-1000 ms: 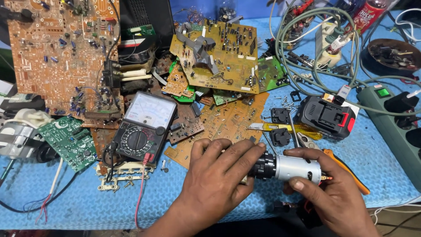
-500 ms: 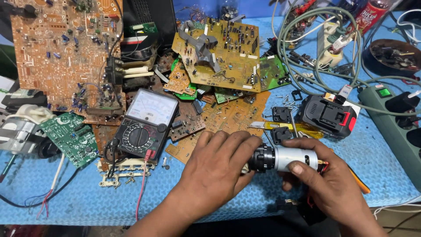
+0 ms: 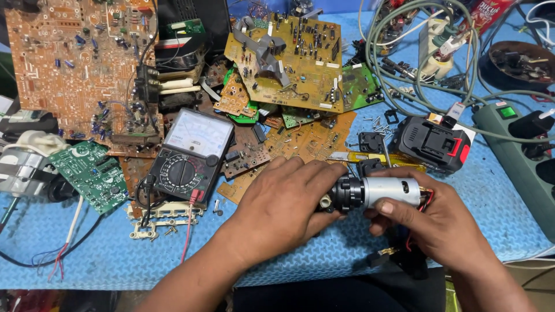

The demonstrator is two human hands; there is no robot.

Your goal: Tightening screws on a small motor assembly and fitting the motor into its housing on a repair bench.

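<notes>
A: Looking down from the head camera: what do the two hands hold?

B: One small cylindrical silver-metal electric motor with a black plastic gear housing (image 3: 370, 193), held level just above the blue ribbed mat on the table (image 3: 87, 254). The left hand (image 3: 283, 205) wraps the black housing end, fingers curled and pressed together over it. The right hand (image 3: 430, 222) supports the silver can from below, thumb and fingers pinching its body. Red wires show at the can's far end.

A: How far along does the work appear?

B: As a judgement only: the motor is out of any casing and bare, and both its halves are joined. Nothing here shows it wired to a meter or to power.

A: Counts of the surrounding things?

B: One black analogue multimeter with a white dial face (image 3: 193, 153), to the left of the left hand. One black-and-red tool battery pack (image 3: 436, 144), beyond the right hand. One grey-green power strip (image 3: 517, 153) at the right edge. One large brown circuit board (image 3: 75, 69) at upper left, one large yellow-brown circuit board (image 3: 289, 55) at top centre, one green circuit board (image 3: 87, 173) at left; smaller boards overlap too much to count.
</notes>
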